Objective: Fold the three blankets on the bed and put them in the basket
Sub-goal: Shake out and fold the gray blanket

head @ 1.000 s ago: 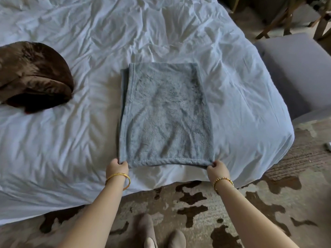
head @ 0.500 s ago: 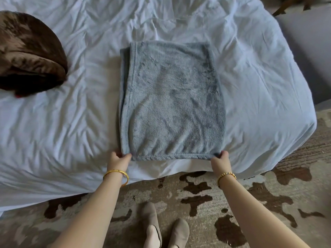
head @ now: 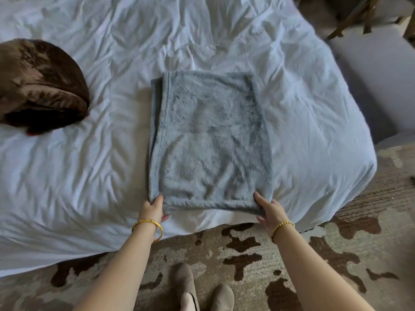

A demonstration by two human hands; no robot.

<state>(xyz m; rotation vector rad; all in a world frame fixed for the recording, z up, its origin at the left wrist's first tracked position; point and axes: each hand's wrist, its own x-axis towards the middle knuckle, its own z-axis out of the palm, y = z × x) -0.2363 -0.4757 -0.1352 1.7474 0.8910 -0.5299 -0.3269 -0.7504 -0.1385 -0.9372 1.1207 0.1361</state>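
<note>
A grey-blue fleece blanket [head: 211, 142], folded into a tall rectangle, lies flat on the white bed [head: 67, 171] near its front edge. My left hand [head: 152, 208] pinches the blanket's near left corner, thumb on top. My right hand [head: 270, 209] grips the near right corner, thumb on top and fingers under the edge. A brown plush blanket [head: 40, 86] lies bunched at the left side of the bed. No basket is in view.
A grey upholstered seat [head: 377, 81] stands right of the bed, with wooden legs [head: 350, 16] behind it. A beige rug with brown patches [head: 247, 254] covers the floor. My feet in beige shoes [head: 199, 290] stand close to the bed.
Both hands have shifted from the blanket's near edge to grip its two near corners with thumbs on top. The blanket has stayed flat on the bed.
</note>
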